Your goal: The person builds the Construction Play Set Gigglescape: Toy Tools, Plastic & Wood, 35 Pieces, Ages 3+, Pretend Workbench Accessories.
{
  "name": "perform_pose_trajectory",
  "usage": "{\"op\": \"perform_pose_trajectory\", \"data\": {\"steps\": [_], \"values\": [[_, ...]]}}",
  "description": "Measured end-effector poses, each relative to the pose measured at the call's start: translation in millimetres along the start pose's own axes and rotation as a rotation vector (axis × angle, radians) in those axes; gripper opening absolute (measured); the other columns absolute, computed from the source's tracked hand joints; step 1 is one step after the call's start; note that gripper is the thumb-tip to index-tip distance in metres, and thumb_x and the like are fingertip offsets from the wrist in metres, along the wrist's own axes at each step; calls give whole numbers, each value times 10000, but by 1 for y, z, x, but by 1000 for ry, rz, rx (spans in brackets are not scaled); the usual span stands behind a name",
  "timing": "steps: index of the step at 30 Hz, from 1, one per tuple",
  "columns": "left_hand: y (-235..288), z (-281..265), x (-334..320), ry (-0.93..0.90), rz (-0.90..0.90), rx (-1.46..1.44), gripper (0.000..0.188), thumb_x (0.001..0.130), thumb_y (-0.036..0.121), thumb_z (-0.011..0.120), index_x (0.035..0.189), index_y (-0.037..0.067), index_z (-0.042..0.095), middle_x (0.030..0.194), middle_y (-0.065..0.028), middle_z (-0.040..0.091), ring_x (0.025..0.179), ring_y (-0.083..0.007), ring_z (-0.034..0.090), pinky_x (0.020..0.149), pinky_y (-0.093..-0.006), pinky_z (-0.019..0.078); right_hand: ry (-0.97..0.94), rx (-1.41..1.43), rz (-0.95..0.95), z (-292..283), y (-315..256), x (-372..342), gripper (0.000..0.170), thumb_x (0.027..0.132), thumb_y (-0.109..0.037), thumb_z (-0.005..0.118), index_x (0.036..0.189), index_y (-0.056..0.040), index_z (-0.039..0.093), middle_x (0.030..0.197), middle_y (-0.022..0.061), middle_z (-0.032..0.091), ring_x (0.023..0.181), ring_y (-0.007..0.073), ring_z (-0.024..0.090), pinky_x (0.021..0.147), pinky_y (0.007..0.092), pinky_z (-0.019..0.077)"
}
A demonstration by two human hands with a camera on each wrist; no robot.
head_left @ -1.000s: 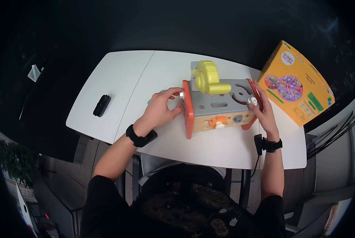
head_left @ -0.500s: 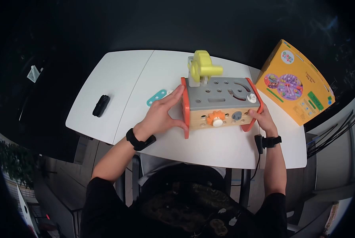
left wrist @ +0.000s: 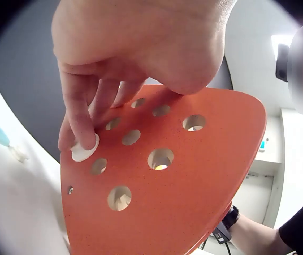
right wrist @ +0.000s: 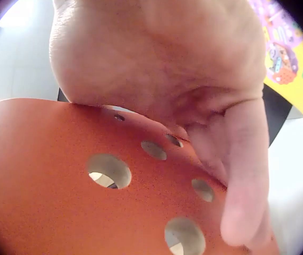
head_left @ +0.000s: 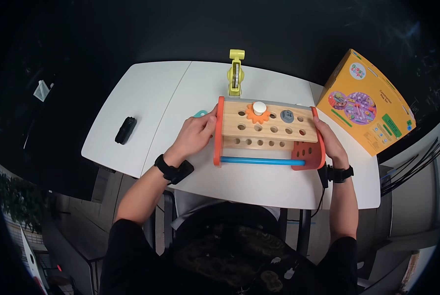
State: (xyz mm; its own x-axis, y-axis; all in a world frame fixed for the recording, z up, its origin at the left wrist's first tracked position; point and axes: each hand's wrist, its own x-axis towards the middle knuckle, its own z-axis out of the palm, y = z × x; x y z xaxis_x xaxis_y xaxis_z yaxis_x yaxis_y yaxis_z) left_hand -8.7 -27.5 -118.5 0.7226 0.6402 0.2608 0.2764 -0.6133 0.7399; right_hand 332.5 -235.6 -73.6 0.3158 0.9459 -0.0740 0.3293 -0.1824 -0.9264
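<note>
A toy toolbox with a wooden front (head_left: 274,135), red-orange end panels (left wrist: 215,175) and a blue bar (head_left: 262,161) is tipped back, its front facing up. My left hand (head_left: 195,132) holds the left panel, with fingers along its outer face touching a white round knob (left wrist: 85,149). At the right panel, my right hand (head_left: 332,142) grips from outside, fingers (right wrist: 244,186) bent over the holed face. An orange gear (head_left: 256,116) with a white-headed bolt (head_left: 259,107) and a grey piece (head_left: 287,116) sit on the front. A lime-yellow toy shaped like a circular saw (head_left: 235,73) sticks out beyond the top edge.
On the white table (head_left: 166,93), a teal holed strip (head_left: 200,113) lies partly hidden behind my left hand. A black case-like object (head_left: 125,130) is farther left. The yellow play-set box (head_left: 370,101) stands at the right, with cables (head_left: 417,164) beyond it.
The toolbox has tipped backward, so its grey top has turned away and its wooden front and blue bar show. The right hand has moved from the top corner onto the end panel's outside.
</note>
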Motion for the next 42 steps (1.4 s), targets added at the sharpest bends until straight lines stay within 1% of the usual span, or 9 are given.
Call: {"op": "perform_pose_trajectory", "data": {"steps": [5,10,20,22,25,26,27,32,42], "values": [[11,3,3,6,-118,-40,723,1087,541,198,1252,13,663,763,-172,693,756,-349,700,757,-416,539,40,80,112,9,-4,0,685,1037,-564,423,1277,46,624,1234,171,668,1116,204,613,1017,307,435],[2,13,10,18,-164,58,846,1076,565,103,825,-6,675,726,-159,684,788,-369,669,845,-425,515,30,76,116,9,3,4,698,1033,-576,425,1305,38,613,1272,167,654,1150,208,607,1035,307,425],[-1,6,8,-71,-160,-85,851,1076,583,119,947,-27,698,786,-165,710,758,-293,693,770,-388,552,64,34,149,6,18,8,711,1008,-577,437,1364,23,573,1355,164,608,1245,230,557,1094,307,372],[-2,3,12,-55,-326,-299,798,1072,602,211,1026,-15,715,796,-138,726,770,-217,711,690,-364,563,65,13,166,6,10,7,711,1001,-576,446,1359,24,577,1341,169,614,1231,233,567,1084,309,382],[-31,-17,27,-148,-378,-227,643,1092,524,315,1221,12,681,1081,-105,723,827,-173,676,768,-334,567,61,-21,187,2,10,9,709,991,-572,458,1342,30,590,1308,176,631,1197,236,588,1057,311,407],[-42,-22,34,-141,-370,-100,437,1060,375,510,1223,7,680,1064,-117,728,792,-204,685,769,-333,569,50,-35,191,-1,11,11,706,988,-568,462,1332,33,597,1287,179,641,1176,236,599,1040,312,422],[-45,-25,37,-138,-370,-101,437,1060,375,510,1223,7,680,1064,-117,728,792,-204,685,769,-333,569,48,-37,190,-1,10,11,706,988,-568,462,1332,33,597,1287,179,641,1176,236,599,1040,312,422],[-75,-11,47,-57,127,526,340,883,143,668,1212,64,702,1142,-155,721,1031,-323,670,910,-404,545,64,-46,197,-5,7,16,622,1021,-508,487,1283,38,627,1231,160,669,1085,186,637,990,295,464],[-81,23,62,-130,191,630,244,873,77,638,1094,49,737,1086,-124,737,1076,-320,639,937,-417,529,294,-306,7,10,-34,-14,513,1017,-379,534,1382,-26,608,1283,204,682,1216,275,640,1049,351,451]]}}
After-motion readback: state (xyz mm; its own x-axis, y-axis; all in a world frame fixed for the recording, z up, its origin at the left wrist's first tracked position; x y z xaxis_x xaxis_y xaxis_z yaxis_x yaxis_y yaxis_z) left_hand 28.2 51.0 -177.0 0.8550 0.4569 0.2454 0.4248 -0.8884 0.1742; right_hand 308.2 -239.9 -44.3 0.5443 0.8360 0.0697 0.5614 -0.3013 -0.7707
